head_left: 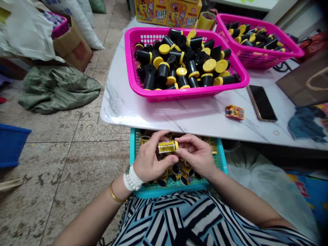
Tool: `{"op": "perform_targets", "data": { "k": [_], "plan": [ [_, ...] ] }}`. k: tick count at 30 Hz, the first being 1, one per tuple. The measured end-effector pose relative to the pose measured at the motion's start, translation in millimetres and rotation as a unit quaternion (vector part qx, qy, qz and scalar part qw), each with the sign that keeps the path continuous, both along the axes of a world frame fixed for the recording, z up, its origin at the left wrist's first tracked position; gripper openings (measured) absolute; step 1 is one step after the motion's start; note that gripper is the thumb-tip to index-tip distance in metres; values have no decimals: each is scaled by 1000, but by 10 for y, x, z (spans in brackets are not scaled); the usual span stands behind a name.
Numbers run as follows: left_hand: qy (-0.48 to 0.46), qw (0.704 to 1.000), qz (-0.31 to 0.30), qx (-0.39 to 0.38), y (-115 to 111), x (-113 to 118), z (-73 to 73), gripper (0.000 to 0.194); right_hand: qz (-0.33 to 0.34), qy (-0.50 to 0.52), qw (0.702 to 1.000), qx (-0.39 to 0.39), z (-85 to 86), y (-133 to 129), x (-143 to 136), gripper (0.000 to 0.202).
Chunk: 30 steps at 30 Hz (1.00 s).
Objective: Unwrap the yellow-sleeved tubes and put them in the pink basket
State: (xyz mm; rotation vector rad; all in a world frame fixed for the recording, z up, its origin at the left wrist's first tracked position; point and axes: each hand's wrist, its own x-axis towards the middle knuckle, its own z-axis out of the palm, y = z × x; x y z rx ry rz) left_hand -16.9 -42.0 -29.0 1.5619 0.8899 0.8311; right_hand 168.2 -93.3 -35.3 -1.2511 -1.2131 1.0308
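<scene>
Left basket (130, 65) on table (159, 116); phone (262, 102) at its front right; lower basket (176, 194) before table, beneath hands (147, 160)

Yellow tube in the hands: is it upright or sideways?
Sideways: the yellow tube lies crosswise between the left hand and right hand.

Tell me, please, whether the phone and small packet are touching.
Apart: the head view shows a strip of white table between the packet and the phone.

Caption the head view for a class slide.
Left hand and right hand hold a yellow tube over a turquoise basket; a pink basket holds canisters.
</scene>
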Motion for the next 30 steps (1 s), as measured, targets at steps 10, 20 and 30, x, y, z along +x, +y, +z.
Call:
{"op": "perform_targets", "data": {
  "k": [10, 20, 30],
  "plan": [
    [4, 998, -27, 62, -174, -53, -41, 24, 23, 197, 976, -92, -129, -153, -124, 22],
    [-32, 994, -73, -78, -252, -134, -126, 43, -6, 50, 999, 9, -109, -288, -114, 23],
    [47, 978, -44, 199, -479, -212, -19, 31, 22, 240, 957, -164, -7, -430, -244, 27]
  ]
}}
